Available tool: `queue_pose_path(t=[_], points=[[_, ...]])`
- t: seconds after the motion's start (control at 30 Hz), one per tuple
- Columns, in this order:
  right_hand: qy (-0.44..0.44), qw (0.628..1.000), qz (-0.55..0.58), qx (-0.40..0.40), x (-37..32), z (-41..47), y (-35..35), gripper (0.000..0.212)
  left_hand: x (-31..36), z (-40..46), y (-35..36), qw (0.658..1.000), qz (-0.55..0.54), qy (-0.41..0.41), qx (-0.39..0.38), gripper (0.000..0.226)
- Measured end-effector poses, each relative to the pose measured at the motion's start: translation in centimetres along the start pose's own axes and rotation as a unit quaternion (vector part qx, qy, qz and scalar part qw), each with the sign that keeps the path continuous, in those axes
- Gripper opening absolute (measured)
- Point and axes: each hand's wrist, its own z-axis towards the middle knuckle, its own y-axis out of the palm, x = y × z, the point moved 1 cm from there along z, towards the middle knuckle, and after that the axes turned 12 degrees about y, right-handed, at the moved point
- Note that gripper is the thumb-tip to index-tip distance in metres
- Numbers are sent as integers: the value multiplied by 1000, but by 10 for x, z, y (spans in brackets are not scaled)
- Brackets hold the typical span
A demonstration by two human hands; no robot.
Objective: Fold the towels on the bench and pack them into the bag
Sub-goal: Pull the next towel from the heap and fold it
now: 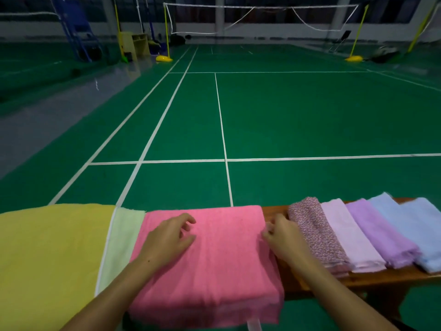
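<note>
A pink towel [219, 259] lies spread over the wooden bench [274, 211] in front of me. My left hand [167, 237] rests on its left part with the fingers loosely bent. My right hand [284, 237] pinches the towel's right edge. Left of the pink towel lie a pale green towel [121, 240] and a yellow towel [52, 254]. To the right, several folded towels lie side by side: a speckled pink one [315, 232], a light pink one [346, 235], a purple one [379, 230] and a light blue one [415, 225]. No bag is in view.
Beyond the bench stretches a green badminton court floor [286, 115] with white lines. A net [262, 17] on yellow posts stands at the far end. A blue umpire chair [76, 32] and a small cabinet [133, 44] stand at the far left.
</note>
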Motion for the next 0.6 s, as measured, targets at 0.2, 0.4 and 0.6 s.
queue_pose_path(t=[0.2,0.4,0.6], points=[[61,993,17,-100,21,-29,7,33,29,-32,19,998,-54,15,-12,31],[121,939,251,-203,12,-43,9,16,33,-35,28,998,-20,51,0,26],[22,955,249,-159,13,-53,18,24,38,-24,37,981,166,99,26,26]])
